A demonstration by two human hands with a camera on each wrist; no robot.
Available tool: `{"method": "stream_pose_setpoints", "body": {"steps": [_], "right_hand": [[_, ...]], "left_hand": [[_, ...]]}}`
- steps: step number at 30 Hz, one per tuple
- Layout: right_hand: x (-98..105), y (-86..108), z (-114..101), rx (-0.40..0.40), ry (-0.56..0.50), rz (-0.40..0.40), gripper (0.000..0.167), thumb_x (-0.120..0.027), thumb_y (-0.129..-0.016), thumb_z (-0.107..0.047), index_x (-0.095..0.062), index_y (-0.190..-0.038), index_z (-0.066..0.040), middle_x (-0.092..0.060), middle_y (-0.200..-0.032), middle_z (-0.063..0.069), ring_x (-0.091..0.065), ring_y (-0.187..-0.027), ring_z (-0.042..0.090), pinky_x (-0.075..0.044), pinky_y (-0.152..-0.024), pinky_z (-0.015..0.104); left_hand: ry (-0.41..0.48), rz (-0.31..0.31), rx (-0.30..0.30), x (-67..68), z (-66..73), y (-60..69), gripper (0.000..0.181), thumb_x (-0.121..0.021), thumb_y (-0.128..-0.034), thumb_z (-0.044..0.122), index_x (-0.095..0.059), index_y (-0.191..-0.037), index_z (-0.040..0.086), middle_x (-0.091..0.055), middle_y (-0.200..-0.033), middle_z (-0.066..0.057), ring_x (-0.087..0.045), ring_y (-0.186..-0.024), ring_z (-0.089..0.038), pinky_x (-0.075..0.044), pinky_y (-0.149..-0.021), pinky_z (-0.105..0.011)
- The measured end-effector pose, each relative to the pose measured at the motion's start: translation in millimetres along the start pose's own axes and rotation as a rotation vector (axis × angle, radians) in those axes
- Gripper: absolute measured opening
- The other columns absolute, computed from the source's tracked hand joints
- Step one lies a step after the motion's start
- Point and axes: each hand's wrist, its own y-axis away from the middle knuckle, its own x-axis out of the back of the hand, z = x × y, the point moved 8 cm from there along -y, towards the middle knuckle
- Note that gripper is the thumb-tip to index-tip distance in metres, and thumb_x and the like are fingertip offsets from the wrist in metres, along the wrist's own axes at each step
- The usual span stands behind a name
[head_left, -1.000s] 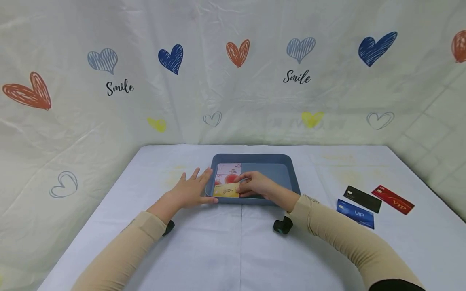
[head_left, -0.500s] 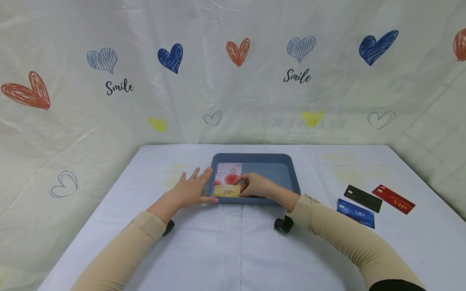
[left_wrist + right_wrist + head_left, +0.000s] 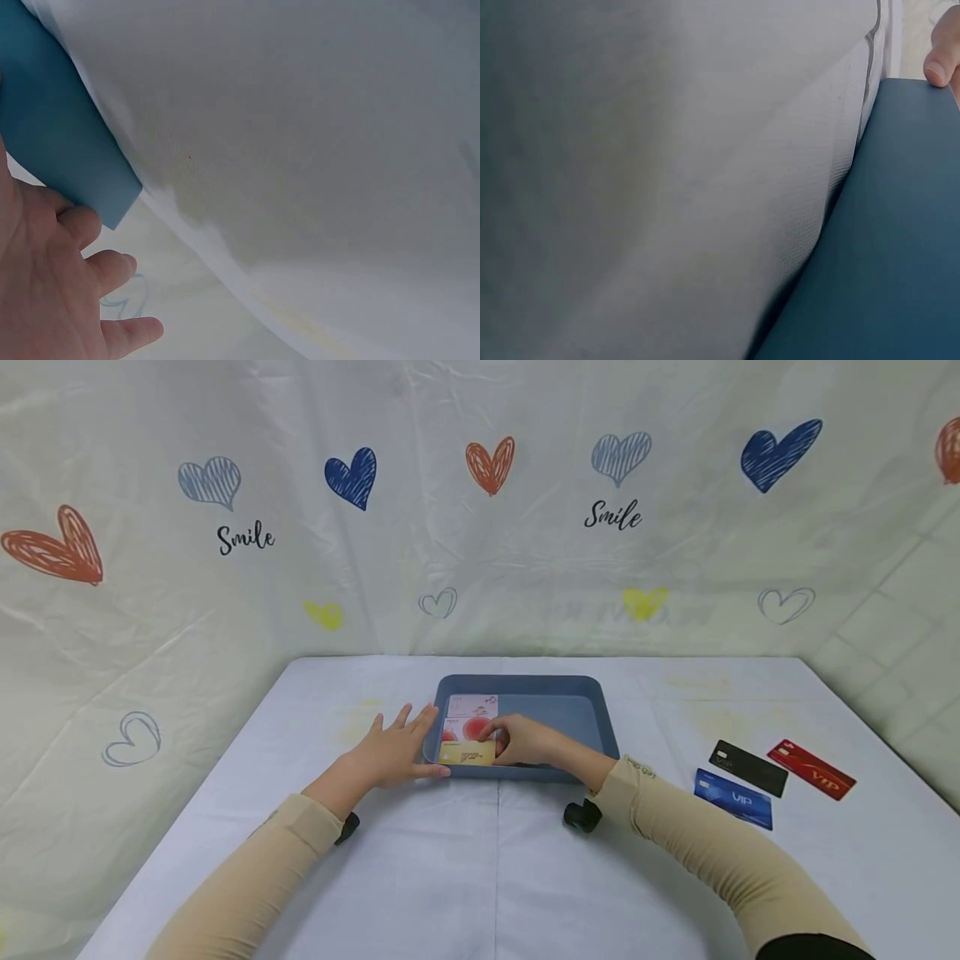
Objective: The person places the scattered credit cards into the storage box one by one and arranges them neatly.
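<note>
A blue-grey tray (image 3: 555, 774) lies on the table. Down its left side are a pale pink card (image 3: 468, 705), a white card with red fruit pictures (image 3: 459, 727) and a yellow card (image 3: 467, 753), from back to front. My left hand (image 3: 386, 758) is spread at the tray's left rim, its thumb at the front left corner; the left wrist view shows that hand (image 3: 52, 277) beside the tray wall (image 3: 82, 150). With bent fingers my right hand (image 3: 528, 741) pinches the yellow card's right end; the fingertips are partly hidden.
Right of the tray, a black card (image 3: 748, 768), a red card (image 3: 812, 770) and a blue card (image 3: 732, 798) lie on the white table (image 3: 450, 877). Behind the table hangs a pale sheet printed with hearts (image 3: 525, 552).
The yellow card has turned slightly and lies flatter, its front edge along the tray's near side. My right fingers have shifted a little at its right end. The left hand has stayed put.
</note>
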Motion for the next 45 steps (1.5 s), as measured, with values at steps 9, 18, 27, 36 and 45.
{"method": "stream_pose_setpoints", "body": {"steps": [9, 18, 27, 36, 45], "right_hand": [[-0.8, -1.5, 1.8, -0.014, 0.049, 0.003, 0.036, -0.079, -0.088, 0.001, -0.068, -0.122, -0.001, -0.061, -0.081, 0.004, -0.053, -0.071, 0.014, -0.047, -0.063, 0.023], [-0.6, -1.8, 0.9, -0.003, 0.082, -0.005, 0.035, -0.079, -0.088, 0.0, -0.068, -0.121, -0.003, -0.06, -0.08, 0.003, -0.053, -0.07, 0.014, -0.046, -0.063, 0.024], [-1.5, -1.1, 0.1, 0.015, 0.092, -0.007, 0.032, -0.077, -0.088, 0.003, -0.07, -0.118, -0.004, -0.06, -0.079, 0.002, -0.052, -0.07, 0.013, -0.045, -0.064, 0.024], [-1.4, -1.4, -0.9, 0.006, 0.106, -0.005, 0.031, -0.076, -0.089, 0.004, -0.071, -0.118, -0.004, -0.059, -0.078, 0.002, -0.051, -0.07, 0.013, -0.044, -0.064, 0.024], [0.6, 0.0, -0.5, 0.022, 0.084, 0.004, 0.03, -0.077, -0.089, 0.001, -0.071, -0.118, -0.003, -0.06, -0.08, 0.002, -0.053, -0.072, 0.013, -0.046, -0.066, 0.024]], "left_hand": [[0.001, -0.004, 0.0, 1.2, 1.1, 0.9, 0.108, -0.059, -0.0913, 0.072, -0.013, -0.165, 0.008, -0.014, -0.171, -0.009, -0.008, -0.155, -0.039, -0.01, -0.117, -0.07], [-0.007, -0.001, 0.002, 0.2, 0.7, 0.3, 0.108, -0.058, -0.0915, 0.072, -0.012, -0.165, 0.008, -0.013, -0.171, -0.009, -0.008, -0.155, -0.039, -0.011, -0.117, -0.071], [-0.008, -0.006, 0.002, 0.8, 0.8, 1.1, 0.108, -0.058, -0.0916, 0.072, -0.012, -0.166, 0.009, -0.013, -0.171, -0.008, -0.008, -0.156, -0.039, -0.01, -0.117, -0.07], [0.003, -0.007, -0.002, 0.3, 0.9, 0.6, 0.108, -0.059, -0.0918, 0.071, -0.011, -0.166, 0.008, -0.012, -0.171, -0.008, -0.007, -0.156, -0.039, -0.01, -0.117, -0.07], [0.002, -0.005, 0.0, 0.0, 0.4, -0.1, 0.108, -0.059, -0.0915, 0.071, -0.012, -0.166, 0.008, -0.012, -0.171, -0.008, -0.008, -0.156, -0.039, -0.01, -0.117, -0.07]]}}
